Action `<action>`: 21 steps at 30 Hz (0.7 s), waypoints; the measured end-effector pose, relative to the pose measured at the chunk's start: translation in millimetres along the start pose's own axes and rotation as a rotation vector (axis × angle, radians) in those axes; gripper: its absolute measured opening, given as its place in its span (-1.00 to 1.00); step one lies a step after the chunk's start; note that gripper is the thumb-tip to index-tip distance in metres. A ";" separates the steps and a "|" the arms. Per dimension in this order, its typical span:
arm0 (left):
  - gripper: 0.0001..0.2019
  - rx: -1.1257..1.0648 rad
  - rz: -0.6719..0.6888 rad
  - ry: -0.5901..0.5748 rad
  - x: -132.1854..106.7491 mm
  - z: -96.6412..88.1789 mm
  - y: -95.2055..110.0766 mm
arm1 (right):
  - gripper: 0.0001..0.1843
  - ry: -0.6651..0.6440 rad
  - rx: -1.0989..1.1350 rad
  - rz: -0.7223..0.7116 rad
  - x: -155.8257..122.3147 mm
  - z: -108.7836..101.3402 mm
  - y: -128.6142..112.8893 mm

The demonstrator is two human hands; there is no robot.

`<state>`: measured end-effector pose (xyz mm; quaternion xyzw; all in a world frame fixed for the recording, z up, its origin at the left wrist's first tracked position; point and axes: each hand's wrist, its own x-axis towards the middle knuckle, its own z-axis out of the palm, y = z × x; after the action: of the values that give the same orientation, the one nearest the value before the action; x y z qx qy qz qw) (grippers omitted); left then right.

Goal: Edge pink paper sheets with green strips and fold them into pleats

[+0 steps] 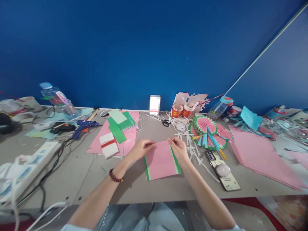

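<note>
A pink sheet of paper [161, 162] with green and pale strips along its left and right sides lies in front of me, its far edge between my hands. My left hand [143, 148] pinches the far left corner, thumb along the top. At the far right corner, my right hand [178, 148] grips the paper with closed fingers. The fingertips underneath the sheet are hidden. Left of my hands, green paper pieces [117, 133] and a white block with a red band [109, 145] rest on a larger pink sheet [96, 145].
Pleated watermelon-pattern paper fans [204, 124], white paper strips [190, 142] and a phone [229, 183] are on the right, beside stacked pink sheets [260, 154]. Black-handled scissors [166, 123] lie behind. A blue glue gun [84, 126], cables and a power strip [36, 166] occupy the left.
</note>
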<state>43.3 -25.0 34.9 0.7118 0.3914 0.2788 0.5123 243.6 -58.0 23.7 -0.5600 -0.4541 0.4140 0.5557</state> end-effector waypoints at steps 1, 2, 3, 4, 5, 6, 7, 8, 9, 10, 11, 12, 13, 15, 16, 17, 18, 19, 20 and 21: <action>-0.63 0.015 0.011 0.005 0.2 -1.7 0.2 | -0.57 0.011 0.027 0.014 1.0 -0.6 0.0; -0.64 0.036 0.028 0.010 0.5 -3.5 0.6 | -0.56 0.018 0.056 0.030 1.9 -1.0 -0.4; -0.65 0.060 0.055 0.018 0.7 -5.2 1.1 | -0.55 0.022 0.083 0.046 2.8 -1.3 -1.0; -0.66 0.084 0.089 0.028 0.9 -6.8 1.5 | -0.55 0.023 0.108 0.063 3.5 -1.4 -1.8; -0.67 0.103 0.126 0.042 1.1 -8.2 1.5 | -0.55 0.022 0.128 0.078 3.9 -1.5 -2.9; -0.66 0.115 0.155 0.058 1.1 -9.4 1.2 | -0.54 0.024 0.142 0.091 4.2 -1.6 -4.1; -0.64 0.119 0.169 0.078 1.2 -10.4 0.3 | -0.54 0.031 0.151 0.100 4.4 -1.8 -5.3; -0.60 0.115 0.166 0.098 1.3 -11.4 -1.3 | -0.54 0.040 0.157 0.104 4.6 -2.1 -6.4; -0.57 0.103 0.149 0.119 1.6 -12.4 -3.4 | -0.53 0.050 0.161 0.107 4.7 -2.6 -7.4; -0.56 0.083 0.124 0.136 2.0 -13.5 -6.0 | -0.53 0.059 0.163 0.108 5.0 -3.3 -8.3; -0.57 0.057 0.098 0.150 2.6 -14.8 -8.7 | -0.53 0.065 0.163 0.108 5.4 -4.2 -9.0; -0.59 0.026 0.076 0.160 3.4 -16.2 -11.2 | -0.53 0.069 0.162 0.106 5.9 -5.1 -9.5; -0.61 -0.006 0.056 0.165 4.3 -17.7 -13.3 | -0.53 0.073 0.160 0.101 6.5 -6.2 -9.9; -0.63 -0.062 0.016 0.176 6.1 -20.4 -15.4 | -0.52 0.085 0.154 0.080 7.8 -8.0 -10.4; -0.62 -0.079 -0.007 0.182 6.8 -21.3 -15.5 | -0.52 0.089 0.153 0.072 8.3 -8.8 -10.6; -0.62 -0.091 -0.031 0.188 7.4 -22.0 -15.2 | -0.52 0.090 0.154 0.068 8.7 -9.5 -10.5; -0.61 -0.095 -0.054 0.192 7.9 -22.2 -14.7 | -0.52 0.089 0.155 0.069 9.0 -10.0 -10.3; -0.61 -0.097 -0.074 0.193 8.3 -22.0 -14.3 | -0.52 0.087 0.154 0.072 9.3 -10.3 -9.9; -0.61 -0.100 -0.090 0.194 8.7 -21.5 -14.3 | -0.52 0.086 0.149 0.074 9.5 -10.7 -9.3; -0.61 -0.106 -0.101 0.195 9.1 -20.8 -14.6 | -0.53 0.086 0.141 0.073 9.8 -11.0 -8.5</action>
<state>27.7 -4.2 27.7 0.6324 0.4595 0.3408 0.5223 256.2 -51.5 33.0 -0.5529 -0.3789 0.4404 0.5973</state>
